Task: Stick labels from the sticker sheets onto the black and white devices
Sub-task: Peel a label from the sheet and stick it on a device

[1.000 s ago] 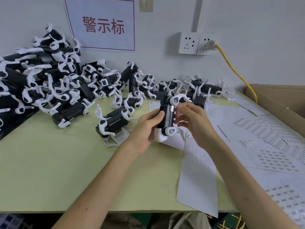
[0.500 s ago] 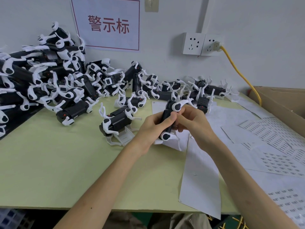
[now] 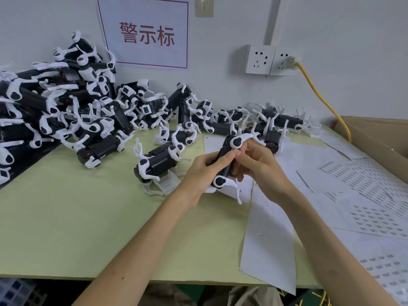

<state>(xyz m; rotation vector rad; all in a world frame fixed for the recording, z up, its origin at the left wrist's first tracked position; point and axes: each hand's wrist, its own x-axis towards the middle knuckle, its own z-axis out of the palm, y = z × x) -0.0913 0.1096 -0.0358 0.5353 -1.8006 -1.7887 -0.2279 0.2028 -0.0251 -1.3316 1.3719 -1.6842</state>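
Above the table's middle I hold a black and white device [image 3: 225, 160] with both hands. My left hand [image 3: 206, 171] grips its black body from the left, thumb on top. My right hand [image 3: 258, 167] curls around it from the right, fingertips on the body beside my left thumb. Whether a label is under the fingers is hidden. Another device [image 3: 157, 163] lies just left of my hands. Sticker sheets [image 3: 373, 219] with rows of small labels lie at the right.
A large heap of devices [image 3: 66, 111] fills the back left of the green table [image 3: 77, 217], and more devices [image 3: 276, 122] line the wall. Blank backing sheets [image 3: 268, 244] hang over the front edge. A cardboard box [image 3: 379, 138] and a yellow cable [image 3: 322, 100] are at the right.
The device has been turned from facing me to edge-on. My right fingers have moved onto its body next to my left thumb. The view has shifted slightly left.
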